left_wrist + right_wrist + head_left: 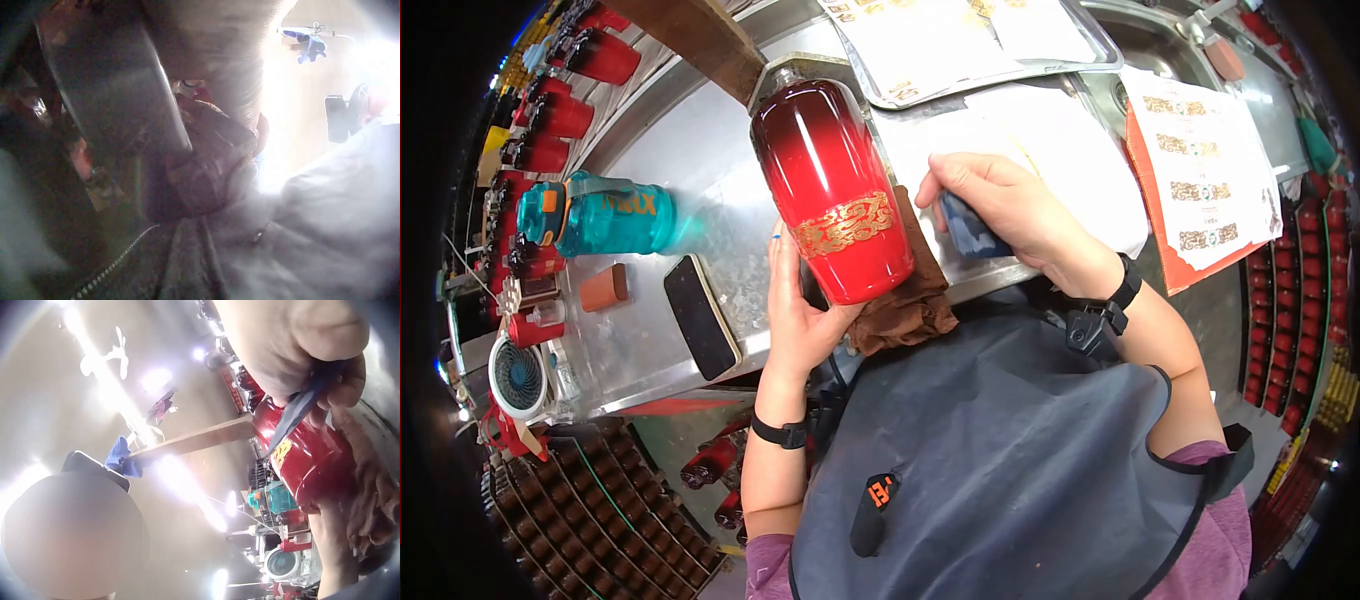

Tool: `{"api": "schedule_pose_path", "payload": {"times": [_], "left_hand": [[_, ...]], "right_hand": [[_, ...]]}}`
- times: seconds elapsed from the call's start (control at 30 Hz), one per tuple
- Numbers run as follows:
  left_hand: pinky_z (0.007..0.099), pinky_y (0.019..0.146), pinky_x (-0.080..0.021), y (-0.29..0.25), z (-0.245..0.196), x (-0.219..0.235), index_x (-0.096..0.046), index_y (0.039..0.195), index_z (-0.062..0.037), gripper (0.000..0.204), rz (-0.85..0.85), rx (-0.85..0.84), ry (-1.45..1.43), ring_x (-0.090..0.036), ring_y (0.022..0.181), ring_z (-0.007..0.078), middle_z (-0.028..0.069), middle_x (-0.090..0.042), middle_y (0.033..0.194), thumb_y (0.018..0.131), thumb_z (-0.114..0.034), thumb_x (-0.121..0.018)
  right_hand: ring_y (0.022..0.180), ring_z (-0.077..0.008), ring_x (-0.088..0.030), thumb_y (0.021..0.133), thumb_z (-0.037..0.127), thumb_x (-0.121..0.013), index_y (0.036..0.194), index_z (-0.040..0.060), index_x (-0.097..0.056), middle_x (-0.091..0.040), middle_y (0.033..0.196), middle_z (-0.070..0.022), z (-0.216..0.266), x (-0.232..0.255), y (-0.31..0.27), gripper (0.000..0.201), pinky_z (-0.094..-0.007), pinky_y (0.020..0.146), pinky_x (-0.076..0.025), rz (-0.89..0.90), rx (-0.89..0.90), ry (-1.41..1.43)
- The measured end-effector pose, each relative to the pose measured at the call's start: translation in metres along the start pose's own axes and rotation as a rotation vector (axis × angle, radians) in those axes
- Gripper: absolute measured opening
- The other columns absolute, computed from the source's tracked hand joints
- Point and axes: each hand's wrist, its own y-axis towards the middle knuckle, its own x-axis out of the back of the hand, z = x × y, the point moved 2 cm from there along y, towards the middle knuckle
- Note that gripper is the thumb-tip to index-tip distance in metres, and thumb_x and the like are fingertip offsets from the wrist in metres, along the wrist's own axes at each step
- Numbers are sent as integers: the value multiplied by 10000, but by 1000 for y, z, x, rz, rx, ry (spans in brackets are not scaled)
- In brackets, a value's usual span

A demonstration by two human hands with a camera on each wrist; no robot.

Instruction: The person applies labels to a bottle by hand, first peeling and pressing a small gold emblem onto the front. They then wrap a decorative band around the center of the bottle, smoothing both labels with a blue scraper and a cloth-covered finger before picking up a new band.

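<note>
A glossy red bottle point(830, 170), dark at the neck end, with a gold patterned band point(845, 225), lies tilted over the bench edge and a brown cloth point(910, 318). The left hand point(800, 310) grips its lower side from beneath, thumb near the base. To the right of the bottle, the right hand point(1000, 205) holds a dark blue cloth-like piece point(972, 232) in curled fingers, apart from the bottle. In the right wrist view the blue piece point(300, 412) hangs from the right hand point(300, 350) in front of the bottle point(312, 456). The left wrist view is dim.
On the metal bench are a phone point(702, 317), a teal water bottle point(615, 215), a brown block point(604, 289) and a small fan point(520, 375). A tray point(990, 85) of patterned sheets sits behind, more sheets point(1200, 180) at right. A wooden post point(690, 40) rises by the bottle's neck.
</note>
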Motion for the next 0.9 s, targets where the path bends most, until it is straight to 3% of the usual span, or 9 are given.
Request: {"api": "schedule_pose_path", "payload": {"times": [0.1, 0.17, 0.33, 0.4, 0.63, 0.9], "left_hand": [[444, 1112, -369, 1, -9, -3, -342, 1486, 30, 993, -25, 43, -112, -451, 1343, 373, 236, -419, 1468, 692, -234, -877], [416, 1086, -424, 2, -19, -4, -309, 1508, 39, 1038, -130, -29, -141, -498, 1310, 338, 227, -416, 1465, 683, -208, -889], [402, 1061, -465, 5, -31, 2, -280, 1521, 43, 1065, -157, -103, -35, -511, 1300, 318, 218, -414, 1456, 678, -170, -895], [402, 1058, -470, 6, -33, 3, -280, 1521, 41, 1065, -173, -104, -38, -510, 1302, 318, 215, -415, 1451, 676, -166, -895], [401, 1064, -467, 7, -34, 3, -275, 1527, 32, 1065, -155, -78, -98, -509, 1305, 320, 210, -419, 1446, 665, -125, -880], [405, 1067, -460, 6, -32, 4, -287, 1522, 36, 1063, -170, -80, -62, -503, 1311, 326, 214, -433, 1442, 656, -141, -879]], "right_hand": [[703, -40, -556, 1002, 363, -606, 937, 39, -693, -638, 787, 21, 3, -10, 1, 342, -196, 659, -465, 93, -15, -118], [804, -40, -596, 1001, 228, -623, 1021, 35, -642, -660, 877, 4, 5, -15, 2, 195, -196, 756, -488, 99, 116, -102], [895, -48, -608, 962, 173, -669, 1022, 44, -633, -674, 946, -2, 9, -9, 10, 146, -210, 815, -488, 176, 23, -99], [935, -62, -615, 944, 150, -678, 992, 51, -654, -681, 953, -7, 5, -8, 14, 113, -224, 846, -487, 191, -30, 53], [911, -87, -608, 937, 143, -670, 969, 50, -679, -679, 942, -12, -4, -5, 19, 99, -238, 870, -472, 187, -103, 127], [841, -77, -619, 912, 192, -685, 937, 50, -696, -684, 894, -21, -1, -2, 22, 144, -225, 797, -489, 205, 85, 13]]}}
